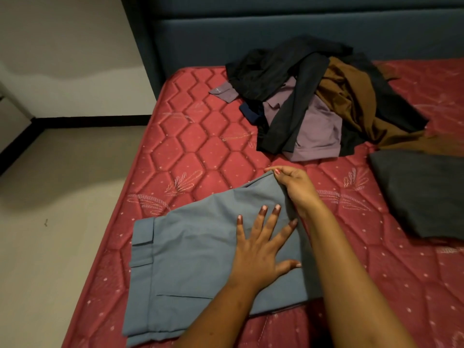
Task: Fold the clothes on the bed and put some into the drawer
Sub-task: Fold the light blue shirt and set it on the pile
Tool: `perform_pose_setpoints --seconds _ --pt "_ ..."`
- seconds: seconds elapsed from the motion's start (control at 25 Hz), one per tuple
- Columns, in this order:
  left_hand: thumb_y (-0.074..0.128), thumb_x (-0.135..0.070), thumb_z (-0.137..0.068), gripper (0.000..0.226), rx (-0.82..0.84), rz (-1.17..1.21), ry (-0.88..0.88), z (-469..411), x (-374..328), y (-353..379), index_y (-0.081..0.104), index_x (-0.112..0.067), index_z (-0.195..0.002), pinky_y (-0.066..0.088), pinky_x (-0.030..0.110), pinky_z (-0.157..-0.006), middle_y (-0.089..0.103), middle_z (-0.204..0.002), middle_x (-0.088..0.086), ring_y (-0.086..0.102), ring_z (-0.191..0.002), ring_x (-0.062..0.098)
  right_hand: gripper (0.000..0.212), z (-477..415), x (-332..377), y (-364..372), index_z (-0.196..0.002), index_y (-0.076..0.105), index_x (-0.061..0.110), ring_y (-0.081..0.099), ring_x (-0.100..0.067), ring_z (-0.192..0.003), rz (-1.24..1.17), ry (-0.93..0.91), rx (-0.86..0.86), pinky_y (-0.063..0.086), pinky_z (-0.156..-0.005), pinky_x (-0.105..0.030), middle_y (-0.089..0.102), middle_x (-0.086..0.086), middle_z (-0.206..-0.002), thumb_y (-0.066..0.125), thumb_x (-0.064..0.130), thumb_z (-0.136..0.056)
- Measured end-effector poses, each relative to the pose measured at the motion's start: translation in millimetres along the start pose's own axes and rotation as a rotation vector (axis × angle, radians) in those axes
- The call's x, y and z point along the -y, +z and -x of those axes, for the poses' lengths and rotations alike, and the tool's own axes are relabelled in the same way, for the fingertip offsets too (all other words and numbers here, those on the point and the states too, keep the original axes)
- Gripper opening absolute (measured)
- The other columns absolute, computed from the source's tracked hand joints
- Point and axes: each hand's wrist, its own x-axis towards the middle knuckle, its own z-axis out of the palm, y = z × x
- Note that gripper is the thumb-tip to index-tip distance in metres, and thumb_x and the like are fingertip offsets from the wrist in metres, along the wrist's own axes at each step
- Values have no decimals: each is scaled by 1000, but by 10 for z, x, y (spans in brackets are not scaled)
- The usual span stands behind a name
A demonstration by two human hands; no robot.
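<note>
While the left hand, fingers spread, presses the blue trousers, the right hand pinches their far corner.

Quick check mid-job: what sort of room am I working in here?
Most likely a bedroom: a bare red quilted mattress set against a dark blue padded headboard, with a heap of unfolded clothes lying on it.

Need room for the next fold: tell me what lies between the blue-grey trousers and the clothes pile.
Head view: only bare red mattress between trousers and clothes pile; right hand pinches the trousers' corner.
</note>
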Motion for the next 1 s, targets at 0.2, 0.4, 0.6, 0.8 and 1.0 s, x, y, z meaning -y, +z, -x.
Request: perform_pose_setpoints --seconds 0.2,0.4,0.6,0.8,1.0 --pt "31 -84 -78 85 10 2 7 -3 1 41 18 -41 -150 6 67 -109 10 -162 0 11 -148 23 24 -36 -124 68 -104 67 5 64 -9 -83 15 -81 -307 48 -76 -17 68 -6 -95 44 5 -99" --pt "27 -85 -78 83 112 99 -46 -57 47 79 25 -41 -148 -2 60 -111 18 -160 -3 13 -147 20 25 -128 -273 -42 -109 66 13 63 -13 -96 173 -112 -276 49 -86 -25 68 -4 -107 44 7 -100" --pt "19 -76 -87 75 229 129 -108 30 63 -3 42 -31 -142 6 51 -112 31 -155 -1 29 -143 21 48 373 -768 -47 -136 49 16 48 -33 -126 805 150 -152 35 -108 -42 52 -11 -136 56 36 -93" --pt "-23 -78 -65 99 286 159 -230 622 190 -251 4 -40 -152 -14 43 -114 0 -162 -5 -5 -149 17 50 933 -543 -100 -113 64 15 66 -27 -91 500 341 -124 55 -81 -39 69 -7 -106 81 35 -71" --pt "12 -68 -93 66 432 121 -367 1186 347 -577 0 -40 -152 -8 50 -116 -6 -162 -5 -9 -148 17 32 1360 -291 14 -118 56 0 62 -28 -73 125 430 -156 54 -58 -33 64 -18 -102 64 -2 -86"
